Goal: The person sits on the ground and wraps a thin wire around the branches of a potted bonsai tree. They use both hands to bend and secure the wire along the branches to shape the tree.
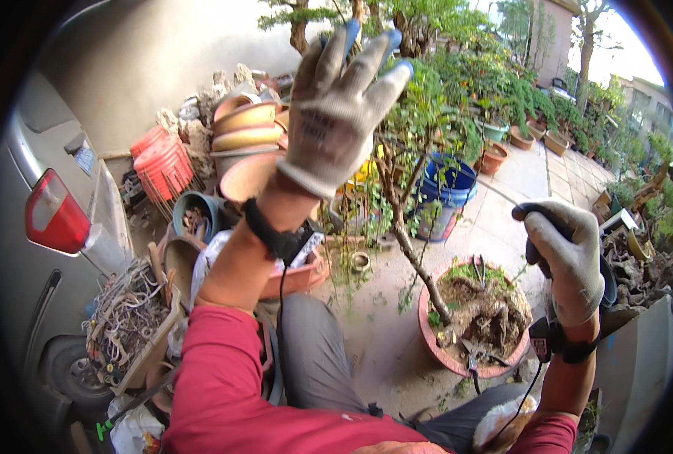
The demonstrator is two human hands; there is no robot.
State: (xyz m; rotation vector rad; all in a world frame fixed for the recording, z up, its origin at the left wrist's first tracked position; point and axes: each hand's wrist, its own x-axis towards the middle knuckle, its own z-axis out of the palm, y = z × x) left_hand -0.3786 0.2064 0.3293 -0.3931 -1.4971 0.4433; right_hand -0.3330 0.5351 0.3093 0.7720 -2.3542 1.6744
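While the gloved left hand [333, 125] is hovering open, fingers splayed, in front of green foliage [431, 102], the gloved right hand [571, 257] is curling inward above the pot's right side; I cannot tell whether it is gripping anything. Between them, lower down, the small tree [406, 240] is leaning leftward in its round reddish pot [436, 352], and a plier-like tool [472, 356] is lying at the near edge.
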